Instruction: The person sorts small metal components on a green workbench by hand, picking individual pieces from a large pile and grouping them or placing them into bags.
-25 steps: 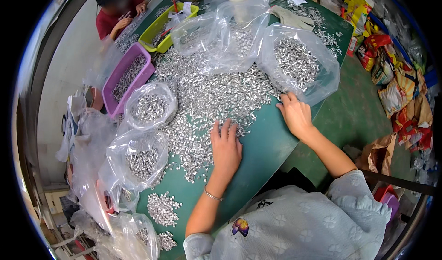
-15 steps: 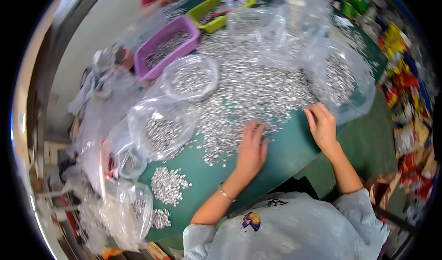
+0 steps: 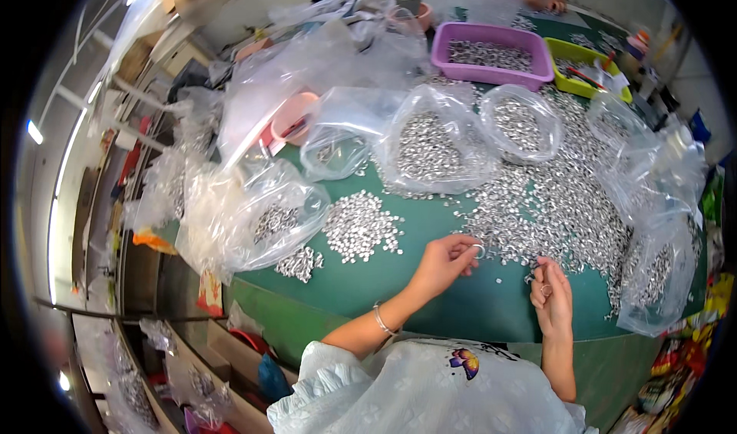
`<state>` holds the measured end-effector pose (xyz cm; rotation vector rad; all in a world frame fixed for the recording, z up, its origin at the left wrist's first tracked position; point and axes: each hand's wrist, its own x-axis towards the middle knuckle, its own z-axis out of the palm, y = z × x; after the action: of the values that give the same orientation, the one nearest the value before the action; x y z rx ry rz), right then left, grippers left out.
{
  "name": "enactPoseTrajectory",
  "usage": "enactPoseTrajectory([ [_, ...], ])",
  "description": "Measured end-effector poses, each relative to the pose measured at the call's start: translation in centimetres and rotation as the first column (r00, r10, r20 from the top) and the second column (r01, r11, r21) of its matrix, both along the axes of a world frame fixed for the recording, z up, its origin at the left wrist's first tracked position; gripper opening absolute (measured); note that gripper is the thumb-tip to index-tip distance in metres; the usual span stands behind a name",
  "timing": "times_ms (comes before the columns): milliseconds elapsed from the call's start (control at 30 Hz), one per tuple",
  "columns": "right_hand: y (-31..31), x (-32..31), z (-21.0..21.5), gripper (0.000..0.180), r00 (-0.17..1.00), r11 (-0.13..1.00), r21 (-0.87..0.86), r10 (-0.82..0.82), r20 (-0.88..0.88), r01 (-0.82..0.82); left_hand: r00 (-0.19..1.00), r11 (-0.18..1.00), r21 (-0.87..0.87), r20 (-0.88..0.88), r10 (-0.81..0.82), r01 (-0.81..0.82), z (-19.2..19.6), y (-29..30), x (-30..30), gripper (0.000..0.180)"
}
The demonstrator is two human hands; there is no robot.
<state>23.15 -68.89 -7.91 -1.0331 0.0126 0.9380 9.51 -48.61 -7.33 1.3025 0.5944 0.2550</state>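
My left hand (image 3: 447,263) is closed in a pinch at the near edge of a wide spread of small silvery metal pieces (image 3: 568,196). Between its thumb and fingertips shows a small pale ring-shaped piece (image 3: 480,251). My right hand (image 3: 551,296) is just to the right, apart from the left, with its fingers curled. A small ring shape lies against those fingers, worn or held, I cannot tell; a tiny dark bit shows by the fingertips. A bracelet (image 3: 381,319) circles my left wrist. Left of my hands lies a small separate heap of silvery pieces (image 3: 361,226).
Clear plastic bags of metal pieces (image 3: 430,150) stand along the green table (image 3: 461,311). Behind them are a purple tub (image 3: 491,31) and a lime-green tub (image 3: 587,88). Another person's hand (image 3: 556,5) shows at the far side. Colourful packets (image 3: 683,349) lie at the right.
The view has swung left, so the small heap and bags now appear nearer the middle. My left hand has gone from spread over the pieces to a pinch; my right fingers have curled in.
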Motion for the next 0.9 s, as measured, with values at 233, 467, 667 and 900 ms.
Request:
enactPoseTrajectory([
  [233, 0.7, -2.0, 0.0, 0.03, 0.966, 0.978, 0.2, 0.109, -0.235, -0.062, 0.9, 0.888, 0.144, 0.054, 0.433, -0.437, -0.6, 9.6, -5.7, 0.024],
  [467, -0.3, -2.3, -1.1, 0.033, 0.966, 0.981, 0.19, 0.076, -0.247, -0.029, 0.493, 0.052, 0.881, 0.214, 0.843, -0.471, 4.1, 14.4, -11.3, 0.02],
  [667, 1.1, -2.1, -2.2, 0.039, 0.957, 0.988, 0.151, 0.084, -0.276, -0.043, 0.286, -0.011, 1.0, 0.009, 0.958, 0.003, 0.9, 18.3, -21.2, 0.033],
  [900, 2.5, -2.5, -1.0, 0.036, 0.993, 0.968, 0.232, 0.108, -0.042, -0.096, 0.837, 0.41, 0.838, 0.097, 0.539, -0.361, 3.4, 10.0, -9.6, 0.024],
])
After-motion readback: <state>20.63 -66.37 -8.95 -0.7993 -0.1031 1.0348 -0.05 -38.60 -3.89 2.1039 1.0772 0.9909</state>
